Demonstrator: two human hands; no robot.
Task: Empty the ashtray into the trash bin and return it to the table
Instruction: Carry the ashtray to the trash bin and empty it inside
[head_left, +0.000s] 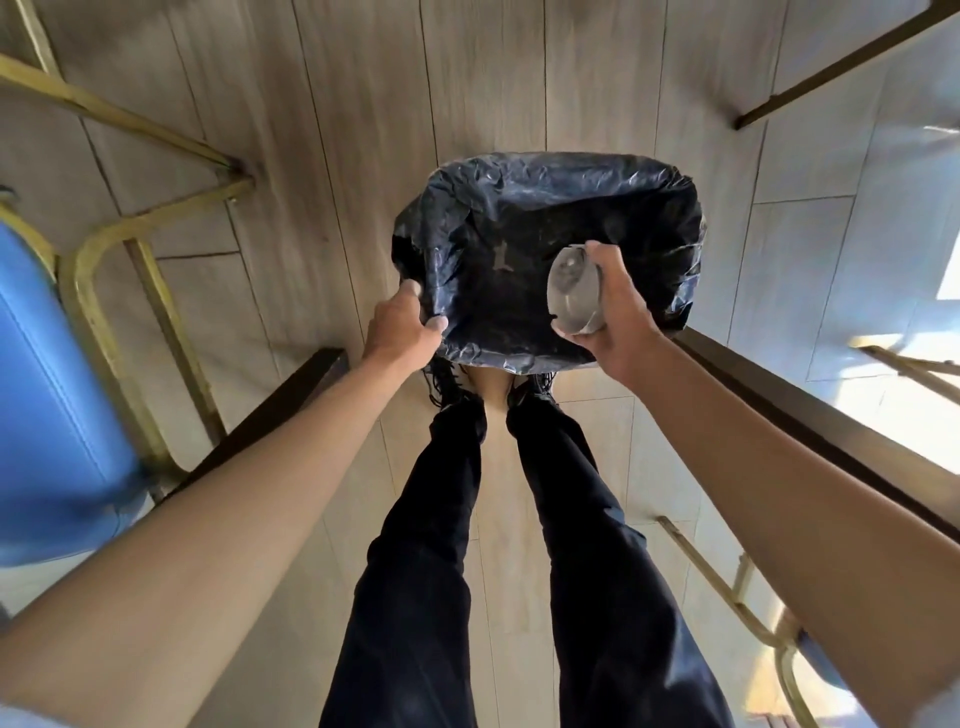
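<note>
A trash bin (561, 176) lined with a black plastic bag stands on the floor straight below me, in front of my feet. My right hand (618, 317) holds a round clear glass ashtray (574, 296) tipped on its side over the bin's right half, its open face turned left. My left hand (402, 325) grips the bag-covered rim at the bin's near left corner. The inside of the bin is dark; a small pale scrap shows on the bag.
A blue-seated chair (47, 374) with a gold metal frame stands at the left. Dark table legs (810, 415) run along the right and at the near left. Another gold chair frame (727, 587) sits at the lower right. The floor is pale wood-look tile.
</note>
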